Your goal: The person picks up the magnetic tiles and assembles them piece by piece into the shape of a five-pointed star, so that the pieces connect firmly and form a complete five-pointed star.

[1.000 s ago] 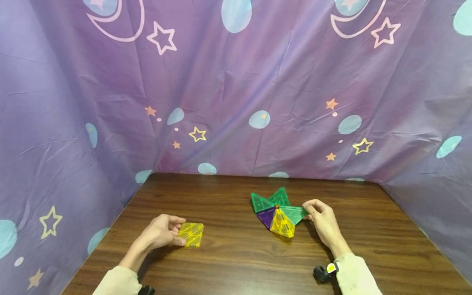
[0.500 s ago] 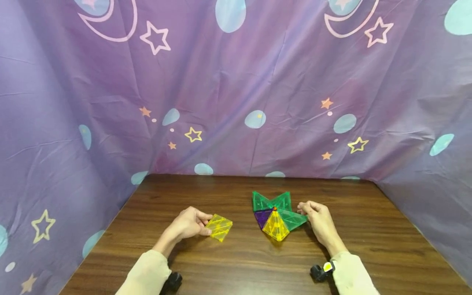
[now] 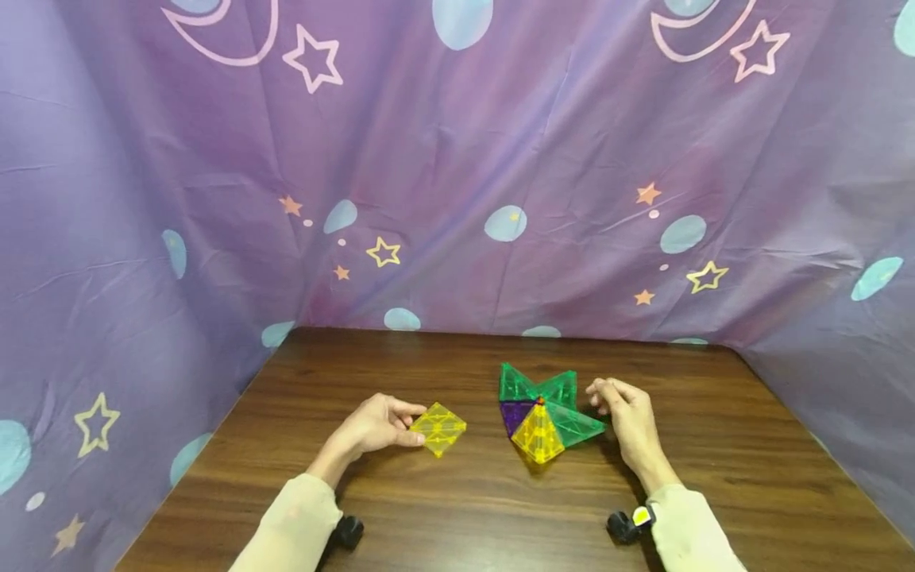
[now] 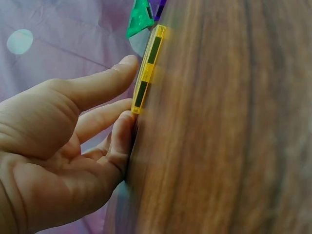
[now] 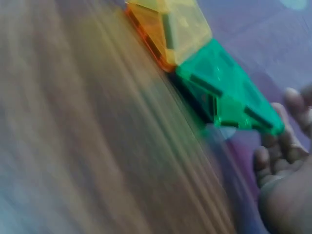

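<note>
My left hand (image 3: 379, 425) pinches a see-through yellow square magnetic tile (image 3: 439, 430) at its left corner, between thumb and fingers. The tile is turned like a diamond, left of a group of joined magnetic tiles. Seen edge-on in the left wrist view, the yellow tile (image 4: 148, 70) lies close along the table. The group has a yellow triangle tile (image 3: 539, 437) in front, a purple tile (image 3: 513, 416) at left and several green triangle tiles (image 3: 576, 426) spreading outward. Beside the right green tip is my right hand (image 3: 625, 413), fingers loosely curled and holding nothing.
The brown wooden table (image 3: 457, 516) reaches back to a purple curtain (image 3: 400, 159) printed with stars and moons, which also hangs along both sides. A black wrist camera (image 3: 620, 527) sits under the right sleeve.
My left hand has moved right with the yellow tile, which has turned from square-on to a diamond. My right hand has let go of the green tile, and the group has turned a little.
</note>
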`<action>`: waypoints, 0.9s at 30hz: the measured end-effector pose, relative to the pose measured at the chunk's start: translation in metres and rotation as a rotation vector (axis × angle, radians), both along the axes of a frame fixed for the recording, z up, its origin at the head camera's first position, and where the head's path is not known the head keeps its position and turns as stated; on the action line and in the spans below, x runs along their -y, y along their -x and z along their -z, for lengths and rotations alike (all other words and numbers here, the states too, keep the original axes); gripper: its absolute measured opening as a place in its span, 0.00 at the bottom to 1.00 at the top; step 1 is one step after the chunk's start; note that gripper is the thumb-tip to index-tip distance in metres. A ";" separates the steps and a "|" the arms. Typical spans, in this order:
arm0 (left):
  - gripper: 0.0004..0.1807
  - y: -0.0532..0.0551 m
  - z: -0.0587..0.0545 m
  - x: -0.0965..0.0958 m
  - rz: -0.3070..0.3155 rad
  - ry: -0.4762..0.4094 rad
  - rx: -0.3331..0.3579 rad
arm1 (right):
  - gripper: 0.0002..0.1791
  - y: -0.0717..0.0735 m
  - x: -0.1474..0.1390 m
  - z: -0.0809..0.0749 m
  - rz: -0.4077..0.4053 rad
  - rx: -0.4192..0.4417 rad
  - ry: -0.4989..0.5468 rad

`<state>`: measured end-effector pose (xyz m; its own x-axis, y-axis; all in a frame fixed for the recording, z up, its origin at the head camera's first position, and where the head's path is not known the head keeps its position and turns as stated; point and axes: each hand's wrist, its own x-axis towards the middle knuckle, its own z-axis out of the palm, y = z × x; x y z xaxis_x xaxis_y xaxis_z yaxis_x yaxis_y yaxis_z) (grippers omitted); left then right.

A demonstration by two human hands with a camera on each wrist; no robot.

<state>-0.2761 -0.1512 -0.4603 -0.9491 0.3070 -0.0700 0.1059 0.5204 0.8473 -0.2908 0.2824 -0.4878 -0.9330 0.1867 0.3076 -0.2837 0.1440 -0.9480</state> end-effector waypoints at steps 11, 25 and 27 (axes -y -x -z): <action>0.31 -0.001 -0.001 -0.001 -0.020 -0.034 0.001 | 0.11 -0.013 0.074 -0.062 -0.158 -0.209 0.109; 0.30 -0.003 0.002 0.001 0.011 -0.062 0.000 | 0.23 -0.040 0.191 -0.024 -0.409 0.003 -0.179; 0.30 -0.002 0.001 0.001 0.020 -0.069 -0.001 | 0.27 -0.040 0.190 -0.016 -0.386 0.016 -0.281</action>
